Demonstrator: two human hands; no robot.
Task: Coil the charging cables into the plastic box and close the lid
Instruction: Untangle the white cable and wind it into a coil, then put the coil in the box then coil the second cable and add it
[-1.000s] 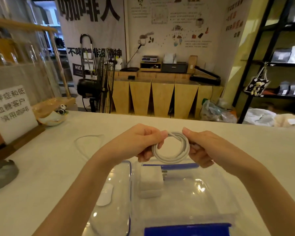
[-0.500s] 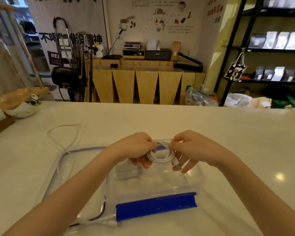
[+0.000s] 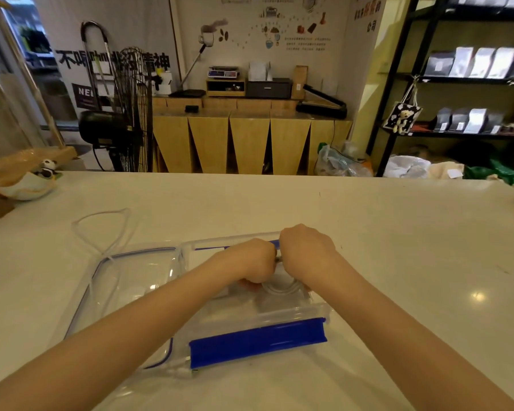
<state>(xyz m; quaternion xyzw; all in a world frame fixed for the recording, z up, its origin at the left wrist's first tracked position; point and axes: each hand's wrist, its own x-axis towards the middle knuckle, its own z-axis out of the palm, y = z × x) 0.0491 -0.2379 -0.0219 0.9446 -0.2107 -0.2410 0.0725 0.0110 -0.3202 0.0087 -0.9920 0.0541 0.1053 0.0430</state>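
- Two bare hands, left hand (image 3: 250, 264) and right hand (image 3: 306, 253), each with a curled grip on one round white coiled cable (image 3: 281, 287) inside a clear rectangular plastic box (image 3: 315, 311) near the table's (image 3: 398, 247) front edge.
- One clear blue-rimmed lid (image 3: 125, 280) lies left, touching the box.
- One loose white cable (image 3: 101, 226) loops behind the lid.
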